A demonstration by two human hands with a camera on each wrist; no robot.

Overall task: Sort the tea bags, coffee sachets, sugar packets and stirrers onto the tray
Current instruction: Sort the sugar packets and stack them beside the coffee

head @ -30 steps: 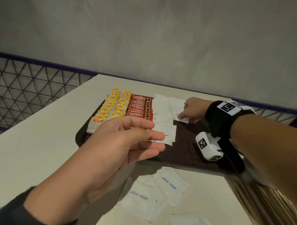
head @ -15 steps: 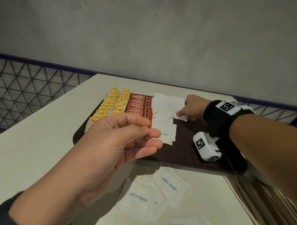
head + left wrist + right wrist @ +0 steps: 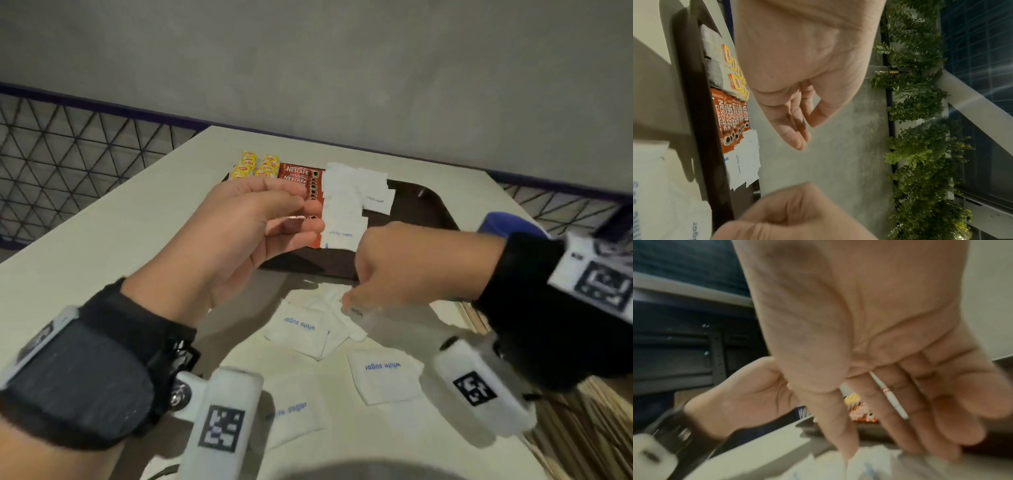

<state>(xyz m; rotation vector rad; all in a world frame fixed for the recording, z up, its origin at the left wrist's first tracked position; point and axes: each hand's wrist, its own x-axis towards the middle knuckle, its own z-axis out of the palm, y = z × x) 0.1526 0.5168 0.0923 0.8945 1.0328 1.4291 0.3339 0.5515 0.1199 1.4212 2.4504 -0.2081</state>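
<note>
A dark brown tray [image 3: 421, 205] holds rows of yellow tea bags [image 3: 255, 166], red coffee sachets [image 3: 298, 173] and white sugar packets [image 3: 342, 202]. More sugar packets [image 3: 298, 325] lie loose on the table in front of the tray. My left hand [image 3: 301, 219] hovers over the tray's near left part; thumb and fingers [image 3: 805, 125] pinch a thin reddish sachet seen edge-on. My right hand [image 3: 352, 301] is down on the loose packets, blurred; its fingers [image 3: 916, 443] point down onto one, thumb apart. Wooden stirrers [image 3: 582, 428] lie at the right edge.
A blue round object [image 3: 510, 222] sits beyond my right wrist. Wire mesh fencing [image 3: 85, 147] runs behind the table's left side, with a grey wall behind. Other loose sugar packets [image 3: 383, 373] lie near the front edge.
My right hand has left the sugar packets at the back of the tray and come down to the loose packets on the table. My left hand stays raised over the tray.
</note>
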